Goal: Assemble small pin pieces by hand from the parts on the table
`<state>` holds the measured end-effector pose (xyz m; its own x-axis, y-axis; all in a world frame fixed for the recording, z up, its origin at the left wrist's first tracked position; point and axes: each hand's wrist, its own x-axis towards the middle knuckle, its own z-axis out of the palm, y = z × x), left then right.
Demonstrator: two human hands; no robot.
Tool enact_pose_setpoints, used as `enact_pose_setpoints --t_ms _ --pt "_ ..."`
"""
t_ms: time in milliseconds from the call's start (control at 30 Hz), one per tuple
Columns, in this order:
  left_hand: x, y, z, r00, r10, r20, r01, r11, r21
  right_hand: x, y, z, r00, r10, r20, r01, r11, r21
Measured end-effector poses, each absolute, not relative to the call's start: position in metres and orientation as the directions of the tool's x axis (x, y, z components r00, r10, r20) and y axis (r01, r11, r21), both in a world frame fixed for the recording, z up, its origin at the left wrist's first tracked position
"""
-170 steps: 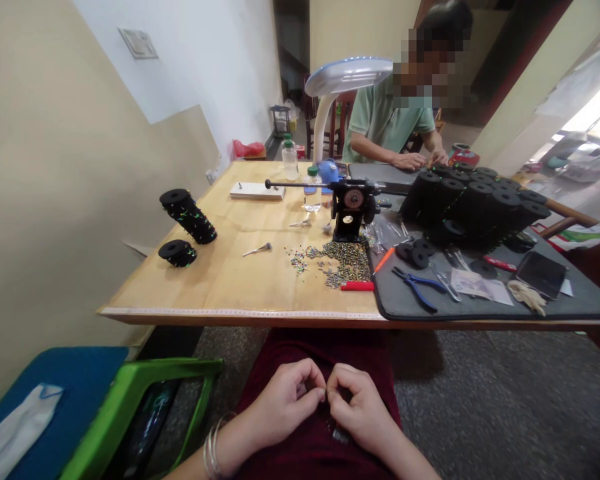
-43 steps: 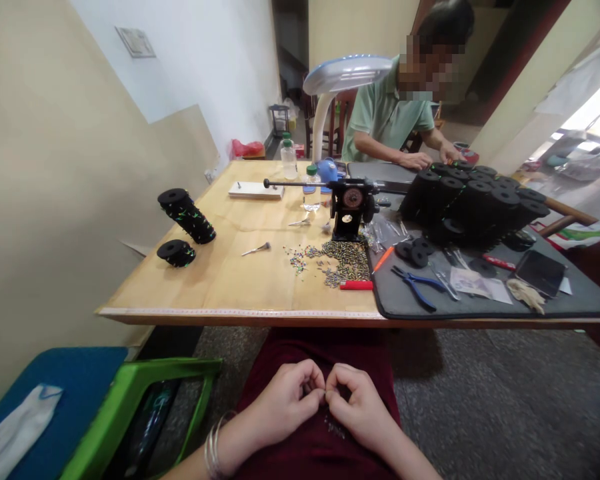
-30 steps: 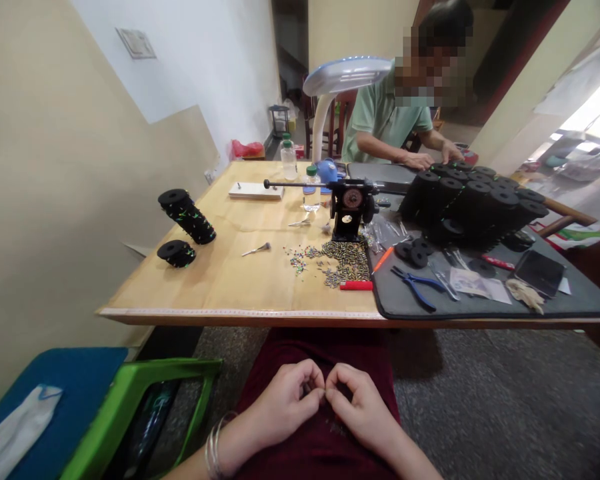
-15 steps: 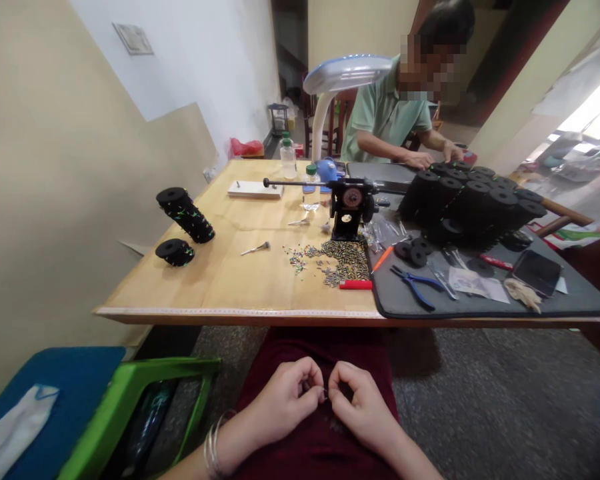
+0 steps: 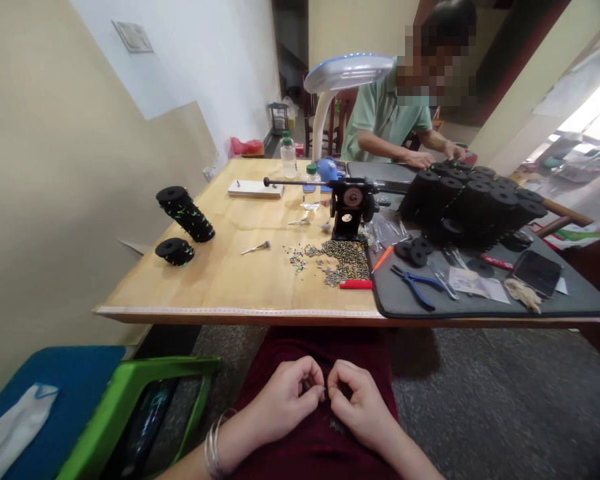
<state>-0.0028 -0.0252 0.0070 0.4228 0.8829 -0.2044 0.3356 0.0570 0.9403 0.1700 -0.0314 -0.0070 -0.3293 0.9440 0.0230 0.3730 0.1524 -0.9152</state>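
My left hand (image 5: 293, 397) and my right hand (image 5: 357, 400) are held close together over my lap, each with thumb and forefinger pinched. Between the fingertips is something tiny and dark that I cannot make out. Below the hands lies dark red cloth (image 5: 300, 453) on my lap, with a small greyish patch beside the right hand. On the table edge beyond them are a pile of small metal pieces (image 5: 347, 260), scattered coloured beads (image 5: 297, 257) and a red lighter (image 5: 355, 285).
A black winding device (image 5: 351, 207) with a long rod stands on the table (image 5: 215, 280). Black foam spools (image 5: 185, 213) stand left, more (image 5: 473, 200) at right. Blue pliers (image 5: 417, 287) lie on a grey mat (image 5: 395, 303). Across sits a person (image 5: 380, 123); a green stool (image 5: 130, 387) is lower left.
My hands stay almost in place, with only a slight shift at the fingertips. The person opposite has raised one hand's fingers slightly over the spools.
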Motion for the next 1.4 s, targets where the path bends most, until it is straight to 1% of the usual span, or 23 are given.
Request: enact_pose_setpoints --t_ms 300,500,867,1400 --pt "-0.003 -0.025 0.0038 0.418 0.887 -0.199 0.321 0.061 0.945 0.1711 -0.0301 -0.0027 -0.327 0.945 -0.015 0.339 0.103 -0.935" --pt "-0.0028 -0.0248 0.0037 0.412 0.889 -0.199 0.29 0.079 0.954 0.1719 -0.0313 -0.0048 -0.341 0.94 -0.01 0.375 0.126 -0.918" --pt "-0.0029 -0.0253 0.0024 0.412 0.89 -0.197 0.287 0.079 0.955 0.1706 -0.0322 -0.0061 -0.32 0.947 0.024 0.389 0.155 -0.908" --pt "-0.0026 -0.0248 0.0054 0.428 0.878 -0.213 0.33 0.068 0.941 0.1695 -0.0335 -0.0086 -0.32 0.947 0.032 0.368 0.155 -0.917"
